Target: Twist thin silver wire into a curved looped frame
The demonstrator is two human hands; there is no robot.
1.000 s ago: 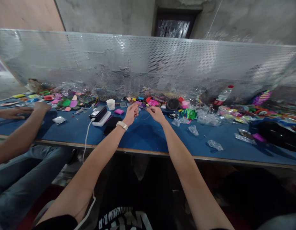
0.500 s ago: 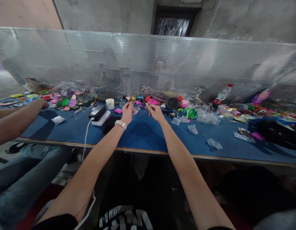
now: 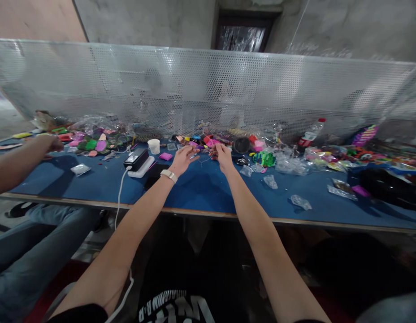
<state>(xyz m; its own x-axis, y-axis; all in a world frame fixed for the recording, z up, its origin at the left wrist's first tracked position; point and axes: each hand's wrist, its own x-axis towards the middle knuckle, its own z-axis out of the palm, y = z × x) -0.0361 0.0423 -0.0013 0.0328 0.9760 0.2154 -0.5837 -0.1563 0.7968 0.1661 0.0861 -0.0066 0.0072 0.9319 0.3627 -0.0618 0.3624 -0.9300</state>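
Above the blue tabletop, my left hand wears a pale wristband and has its fingers stretched out and apart. Close to its fingertips is something small and shiny, too small to name. My right hand is a short way to the right, fingers pinched together on a thin pale thread that curves through the gap between the hands. Behind both hands lie pink and purple soft pieces. Left of my left hand are a flat bright pink packet and a white cup.
A black device with a white cable stands on a white block. A perforated metal screen runs along the back. Right are clear plastic bags, a red-capped bottle and a shiny black object. Another person's arm reaches in from the left.
My left hand's fingers have gone from a pinch to stretched out. My right hand has moved slightly right and turned, still pinching the thread. The other person's arm has shifted a little left.
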